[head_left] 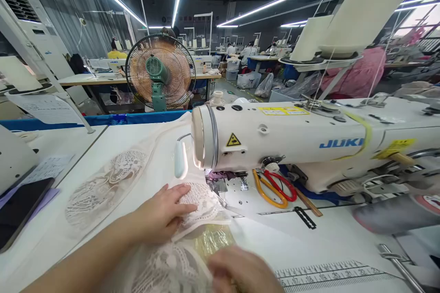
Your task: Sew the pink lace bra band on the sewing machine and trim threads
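My left hand [168,208] lies flat, fingers stretched out, on a piece of pale pink lace fabric [201,203] beside the needle area of a white sewing machine [254,135]. Lower down, my right hand [240,270] is smeared by motion, close to another lace section [172,268] near the front edge; its fingers cannot be made out. Between the hands a strip of yellowish tape [213,238] shows on the table. More lace fabric [106,187] trails away to the left across the white table.
Scissors with orange and red handles [275,187] lie under the machine arm, near a black razor blade [305,217]. A grey thread cone [395,215] lies at right, above a printed ruler [326,277]. A phone [24,210] rests at left. Behind stands a large fan [160,73].
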{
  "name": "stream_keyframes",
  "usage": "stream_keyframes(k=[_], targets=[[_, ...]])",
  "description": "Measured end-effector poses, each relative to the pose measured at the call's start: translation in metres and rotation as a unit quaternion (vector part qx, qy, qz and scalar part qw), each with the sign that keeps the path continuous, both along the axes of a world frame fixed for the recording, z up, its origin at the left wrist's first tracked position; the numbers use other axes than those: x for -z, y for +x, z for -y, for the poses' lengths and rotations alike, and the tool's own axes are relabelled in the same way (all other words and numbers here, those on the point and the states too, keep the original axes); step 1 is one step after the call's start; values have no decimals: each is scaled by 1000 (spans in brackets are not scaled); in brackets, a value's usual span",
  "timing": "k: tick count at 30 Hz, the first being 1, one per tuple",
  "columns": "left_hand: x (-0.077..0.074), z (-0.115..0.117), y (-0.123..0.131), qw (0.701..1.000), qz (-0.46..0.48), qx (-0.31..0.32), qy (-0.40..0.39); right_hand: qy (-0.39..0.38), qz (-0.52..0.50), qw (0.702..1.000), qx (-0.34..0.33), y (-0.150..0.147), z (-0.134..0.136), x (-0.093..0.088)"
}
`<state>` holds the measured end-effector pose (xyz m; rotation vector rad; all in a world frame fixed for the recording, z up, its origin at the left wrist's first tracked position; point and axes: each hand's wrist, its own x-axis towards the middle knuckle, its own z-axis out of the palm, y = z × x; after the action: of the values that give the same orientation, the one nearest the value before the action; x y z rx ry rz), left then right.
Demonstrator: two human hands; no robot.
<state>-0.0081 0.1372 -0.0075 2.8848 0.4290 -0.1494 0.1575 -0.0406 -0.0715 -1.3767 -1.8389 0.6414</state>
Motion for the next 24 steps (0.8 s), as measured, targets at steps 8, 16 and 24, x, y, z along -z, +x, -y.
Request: stream_keyframes(k=[8,16,24], targets=[[2,53,32,987,158,11,23,182,310,911,200,47,-23,-22],[25,22,23,973,154,116,128,221,203,952,60,30,-24,-19],[25,20,26,977,131,158,53,254,214,941,61,26,-25,-11]])
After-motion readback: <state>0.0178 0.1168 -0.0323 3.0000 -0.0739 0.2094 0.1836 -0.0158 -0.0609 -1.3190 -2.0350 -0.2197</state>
